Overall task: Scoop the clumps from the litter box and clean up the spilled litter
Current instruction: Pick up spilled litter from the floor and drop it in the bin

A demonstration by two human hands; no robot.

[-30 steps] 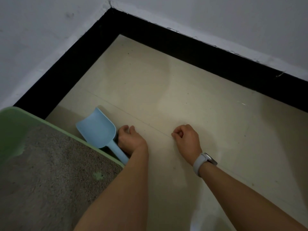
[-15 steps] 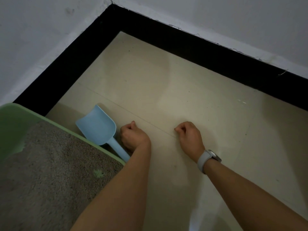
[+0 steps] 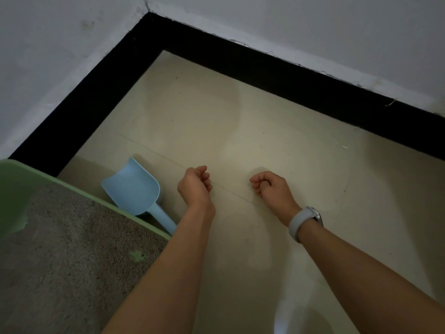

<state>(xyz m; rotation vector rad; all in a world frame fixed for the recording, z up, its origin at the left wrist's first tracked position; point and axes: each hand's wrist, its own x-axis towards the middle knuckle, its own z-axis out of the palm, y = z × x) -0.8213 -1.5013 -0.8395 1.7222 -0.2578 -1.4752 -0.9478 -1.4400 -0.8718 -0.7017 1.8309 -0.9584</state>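
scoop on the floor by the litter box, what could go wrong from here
The blue scoop lies untouched between the green litter box and the left hand, so a careless reach may knock it. The left forearm crosses the box corner and could drag litter out. In this dim light, spilled grains could be missed.

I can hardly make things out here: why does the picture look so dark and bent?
Head view: the light is dim and flat, so the litter box, scoop and both hands (left, right) look dull; soft shadows and a faint sheen lie on the floor; the wide lens bends the black skirting.
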